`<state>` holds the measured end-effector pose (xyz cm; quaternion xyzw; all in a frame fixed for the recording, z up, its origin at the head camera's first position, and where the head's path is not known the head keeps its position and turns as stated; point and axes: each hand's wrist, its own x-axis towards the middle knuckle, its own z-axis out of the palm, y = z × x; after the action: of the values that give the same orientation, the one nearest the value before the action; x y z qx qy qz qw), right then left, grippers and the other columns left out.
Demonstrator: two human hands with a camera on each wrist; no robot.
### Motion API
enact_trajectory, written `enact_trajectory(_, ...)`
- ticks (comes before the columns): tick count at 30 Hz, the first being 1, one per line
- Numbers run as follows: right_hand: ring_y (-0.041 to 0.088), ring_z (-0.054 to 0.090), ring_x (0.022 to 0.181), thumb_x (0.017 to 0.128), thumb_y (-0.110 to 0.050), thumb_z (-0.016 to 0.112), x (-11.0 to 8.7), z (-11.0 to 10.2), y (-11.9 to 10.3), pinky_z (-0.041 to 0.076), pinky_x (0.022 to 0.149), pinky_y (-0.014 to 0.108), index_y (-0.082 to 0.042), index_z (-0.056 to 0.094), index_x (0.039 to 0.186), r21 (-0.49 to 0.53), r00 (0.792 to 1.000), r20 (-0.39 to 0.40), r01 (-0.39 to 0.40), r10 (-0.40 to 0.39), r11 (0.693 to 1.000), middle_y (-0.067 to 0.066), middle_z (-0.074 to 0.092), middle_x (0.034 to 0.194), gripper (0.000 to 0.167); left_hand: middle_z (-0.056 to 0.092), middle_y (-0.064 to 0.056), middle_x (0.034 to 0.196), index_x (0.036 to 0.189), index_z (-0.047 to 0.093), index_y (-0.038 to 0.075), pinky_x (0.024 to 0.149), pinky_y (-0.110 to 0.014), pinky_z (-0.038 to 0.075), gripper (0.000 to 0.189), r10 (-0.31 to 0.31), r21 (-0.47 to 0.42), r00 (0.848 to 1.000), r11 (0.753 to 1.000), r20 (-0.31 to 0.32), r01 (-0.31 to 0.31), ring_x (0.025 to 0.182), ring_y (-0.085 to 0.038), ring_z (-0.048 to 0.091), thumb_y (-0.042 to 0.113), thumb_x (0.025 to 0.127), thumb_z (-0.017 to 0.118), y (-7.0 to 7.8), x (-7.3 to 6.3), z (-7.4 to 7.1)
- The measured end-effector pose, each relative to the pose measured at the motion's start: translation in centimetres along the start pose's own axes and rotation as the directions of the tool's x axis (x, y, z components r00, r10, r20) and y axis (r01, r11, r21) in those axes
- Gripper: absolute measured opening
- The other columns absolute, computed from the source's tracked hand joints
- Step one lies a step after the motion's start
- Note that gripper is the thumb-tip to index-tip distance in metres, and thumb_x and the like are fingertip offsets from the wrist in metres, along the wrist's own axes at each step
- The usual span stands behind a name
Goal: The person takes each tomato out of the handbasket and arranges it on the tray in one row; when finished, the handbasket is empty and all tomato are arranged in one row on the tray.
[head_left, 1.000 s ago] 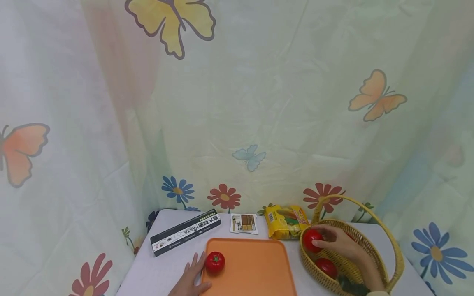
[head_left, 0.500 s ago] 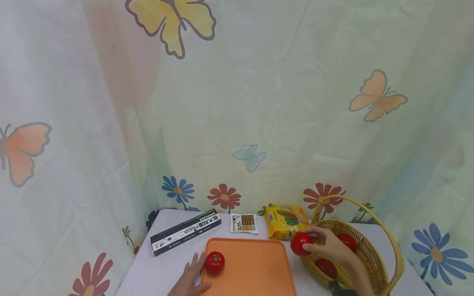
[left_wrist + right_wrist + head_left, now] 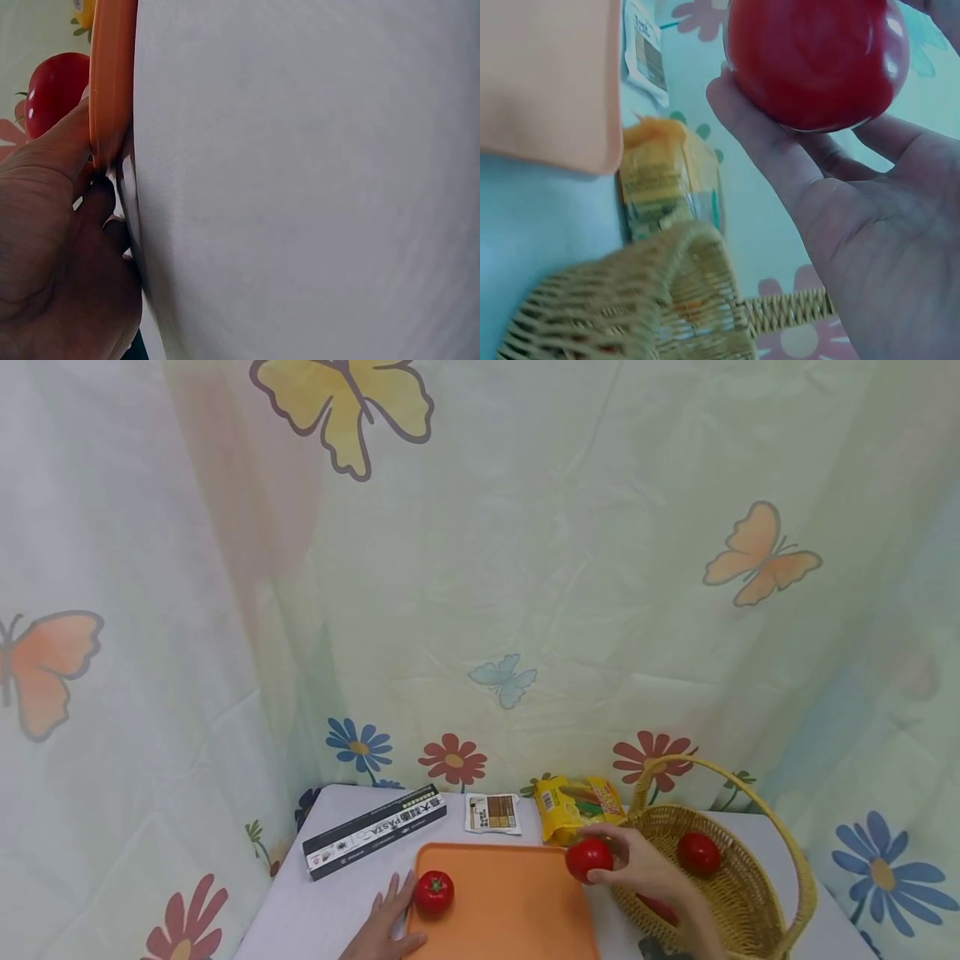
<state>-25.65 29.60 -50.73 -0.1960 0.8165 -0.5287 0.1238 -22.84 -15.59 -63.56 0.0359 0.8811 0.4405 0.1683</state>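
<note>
My right hand (image 3: pixel 641 864) holds a red tomato (image 3: pixel 588 860) between thumb and fingers, over the right edge of the orange tray (image 3: pixel 510 902). In the right wrist view the tomato (image 3: pixel 817 60) shows smooth and round. At the tray's left edge is my left hand (image 3: pixel 385 922), its thumb over the rim and its other fingers along the outer side. Another tomato (image 3: pixel 433 893), with a green stem, sits on the tray close to that hand. The left wrist view shows the rim (image 3: pixel 112 82) between thumb and fingers.
A wicker basket (image 3: pixel 750 906) with a tall handle stands right, holding red round items (image 3: pixel 699 853). Behind the tray lie a yellow packet (image 3: pixel 577 810), a small white-and-brown sachet (image 3: pixel 492 813) and a long pasta box (image 3: pixel 375 831). A patterned curtain (image 3: pixel 555 568) hangs behind.
My right hand has lifted the tomato out of the basket and carried it left to the tray's right edge. My left hand has stayed at the tray's left edge.
</note>
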Motion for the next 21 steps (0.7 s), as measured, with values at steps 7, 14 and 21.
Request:
enact_trajectory(7, 0.033, 0.060, 0.122, 0.091, -0.020, 0.086, 0.6, 2.0, -0.4, 0.063, 0.097, 0.039, 0.002, 0.061, 0.144, 0.004, 0.999, 0.008, -0.042, 0.041, 0.999, 0.029, 0.061, 0.144, 0.062, 0.019, -0.030, 0.175, 0.172, 0.029, 0.017, 0.119, -0.086, 0.010, 0.105, 0.021, -0.005, 1.000, 1.000, 0.007, -0.021, 0.154, -0.069, 0.006, 0.038, 0.089, 0.088, 0.0, -0.1, -0.2)
enact_trajectory(14, 0.031, 0.062, 0.117, 0.090, -0.015, 0.084, 1.8, 4.1, 0.4, 0.063, 0.091, 0.030, 0.005, 0.063, 0.140, 0.003, 0.999, 0.054, 0.006, -0.006, 1.000, 0.022, 0.065, 0.135, 0.058, 0.019, -0.030, 0.175, 0.172, 0.029, 0.017, 0.120, -0.086, 0.009, 0.103, 0.030, -0.012, 0.999, 0.999, 0.011, -0.030, 0.155, -0.068, 0.006, 0.038, 0.089, 0.087, 0.1, 0.0, -0.4)
enact_trajectory(21, 0.038, 0.063, 0.121, 0.087, -0.011, 0.086, 2.3, 6.2, 0.9, 0.064, 0.097, 0.047, 0.006, 0.064, 0.138, 0.020, 1.000, 0.008, -0.020, 0.020, 1.000, 0.028, 0.066, 0.137, 0.058, 0.020, -0.030, 0.175, 0.172, 0.029, 0.016, 0.120, -0.085, 0.008, 0.103, 0.039, -0.014, 0.999, 0.999, 0.016, -0.039, 0.155, -0.067, 0.006, 0.039, 0.090, 0.086, -0.2, 0.1, -0.2)
